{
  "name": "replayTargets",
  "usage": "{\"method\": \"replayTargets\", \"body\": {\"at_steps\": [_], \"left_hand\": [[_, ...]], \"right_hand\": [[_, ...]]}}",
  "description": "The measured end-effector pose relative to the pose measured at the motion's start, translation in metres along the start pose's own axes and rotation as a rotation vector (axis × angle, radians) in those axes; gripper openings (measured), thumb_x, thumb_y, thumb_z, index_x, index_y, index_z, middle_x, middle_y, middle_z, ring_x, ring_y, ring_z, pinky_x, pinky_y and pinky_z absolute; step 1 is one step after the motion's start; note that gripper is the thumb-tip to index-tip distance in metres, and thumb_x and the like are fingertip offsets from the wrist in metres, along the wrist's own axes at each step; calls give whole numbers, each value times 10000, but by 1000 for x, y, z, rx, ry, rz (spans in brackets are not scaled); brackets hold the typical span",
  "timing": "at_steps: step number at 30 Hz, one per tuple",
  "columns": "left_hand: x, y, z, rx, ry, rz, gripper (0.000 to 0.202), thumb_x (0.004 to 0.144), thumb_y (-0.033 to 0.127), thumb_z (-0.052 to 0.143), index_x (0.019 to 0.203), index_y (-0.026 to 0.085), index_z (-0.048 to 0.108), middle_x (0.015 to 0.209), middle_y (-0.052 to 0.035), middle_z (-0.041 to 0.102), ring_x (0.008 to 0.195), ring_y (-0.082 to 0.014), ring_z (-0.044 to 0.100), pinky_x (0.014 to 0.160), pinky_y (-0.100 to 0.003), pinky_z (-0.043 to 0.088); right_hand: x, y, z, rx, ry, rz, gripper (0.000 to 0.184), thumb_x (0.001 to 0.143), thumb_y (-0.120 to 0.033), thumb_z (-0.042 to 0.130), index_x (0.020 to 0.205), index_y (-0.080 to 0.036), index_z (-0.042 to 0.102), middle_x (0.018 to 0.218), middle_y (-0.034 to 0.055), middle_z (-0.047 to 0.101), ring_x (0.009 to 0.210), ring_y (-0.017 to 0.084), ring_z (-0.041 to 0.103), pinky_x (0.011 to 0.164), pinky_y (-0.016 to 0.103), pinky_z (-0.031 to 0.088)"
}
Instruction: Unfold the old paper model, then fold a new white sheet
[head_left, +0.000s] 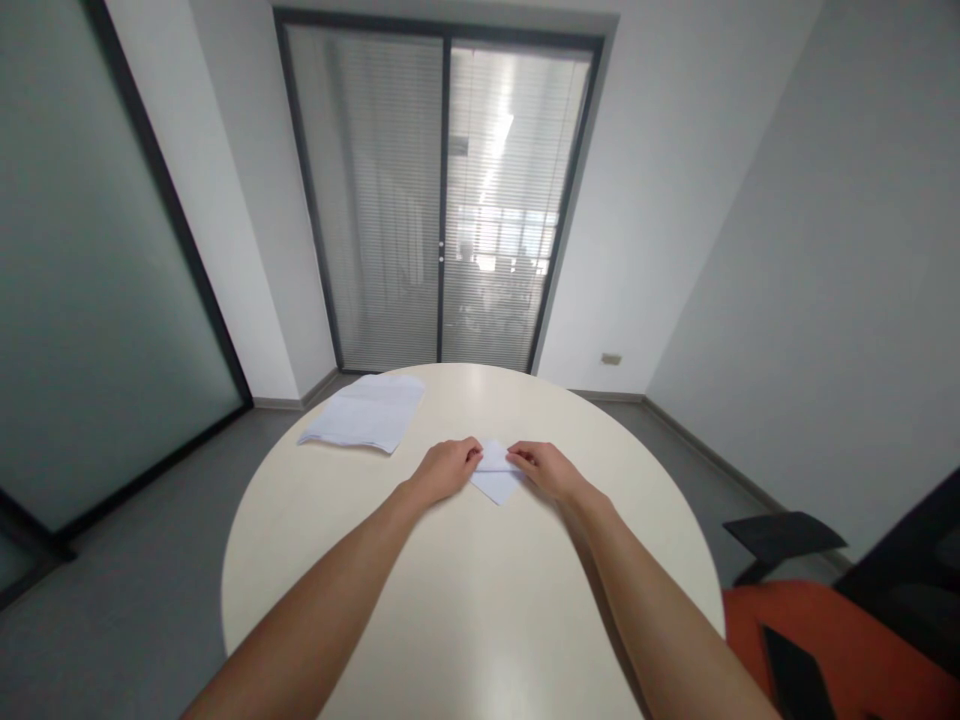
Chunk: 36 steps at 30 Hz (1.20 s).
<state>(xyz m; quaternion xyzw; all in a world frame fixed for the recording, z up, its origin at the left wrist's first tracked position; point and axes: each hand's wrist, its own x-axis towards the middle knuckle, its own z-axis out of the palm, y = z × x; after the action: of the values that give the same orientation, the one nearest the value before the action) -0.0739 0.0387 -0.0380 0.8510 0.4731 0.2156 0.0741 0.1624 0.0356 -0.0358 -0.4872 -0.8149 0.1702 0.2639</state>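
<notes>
A small folded sheet of white paper (496, 486) is between my hands above the middle of the round table. A crease or folded edge runs across it, with one pointed corner toward me and another away. My left hand (447, 468) pinches its left side with thumb and fingers closed. On the opposite side, my right hand (550, 468) pinches the paper's right edge in the same way. The fingers cover both side corners of the paper.
A stack of white paper sheets (367, 410) lies at the table's far left. The pale round table (450, 620) fills the lower middle. An orange chair (795, 640) with black armrests stands at the right. Beyond the table is a glass door with blinds (367, 200).
</notes>
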Motion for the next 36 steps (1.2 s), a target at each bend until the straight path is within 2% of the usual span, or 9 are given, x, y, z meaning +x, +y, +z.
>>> {"method": "replayTargets", "body": {"at_steps": [14, 21, 28, 33, 36], "left_hand": [[1, 4, 3, -8, -3, -62, 235, 999, 297, 447, 1107, 216, 639, 988, -68, 746, 896, -213, 690, 768, -280, 463], [1, 4, 6, -4, 29, -75, 305, 985, 255, 466, 1267, 216, 573, 1016, -66, 748, 929, -208, 695, 795, -280, 473], [1, 3, 2, -47, 28, -102, 216, 957, 263, 524, 1133, 214, 640, 949, -44, 754, 878, -195, 694, 755, -265, 472], [1, 6, 0, -43, 27, -119, 200, 954, 259, 535, 1107, 212, 656, 978, -52, 751, 902, -192, 691, 783, -268, 476], [1, 8, 2, -28, 29, -134, 208, 961, 254, 528, 1123, 213, 652, 1025, -57, 745, 936, -192, 686, 814, -273, 480]], "right_hand": [[2, -1, 6, -42, 28, 61, 326, 945, -363, 486, 1033, -157, 722, 852, 80, 732, 713, 177, 605, 662, 268, 388], [2, -4, 5, -59, 45, 62, 332, 948, -360, 468, 1035, -157, 716, 833, 83, 726, 704, 182, 603, 665, 274, 395], [1, -4, 5, -64, 38, 59, 348, 950, -351, 470, 1082, -160, 729, 892, 93, 745, 739, 193, 625, 689, 277, 419], [2, -4, 4, -103, 14, 21, 340, 964, -311, 456, 1085, -178, 744, 1008, 106, 751, 863, 220, 653, 773, 284, 442], [3, -5, 5, -171, 3, 2, 336, 976, -289, 443, 1086, -193, 745, 993, 104, 742, 894, 224, 651, 804, 279, 438]]}}
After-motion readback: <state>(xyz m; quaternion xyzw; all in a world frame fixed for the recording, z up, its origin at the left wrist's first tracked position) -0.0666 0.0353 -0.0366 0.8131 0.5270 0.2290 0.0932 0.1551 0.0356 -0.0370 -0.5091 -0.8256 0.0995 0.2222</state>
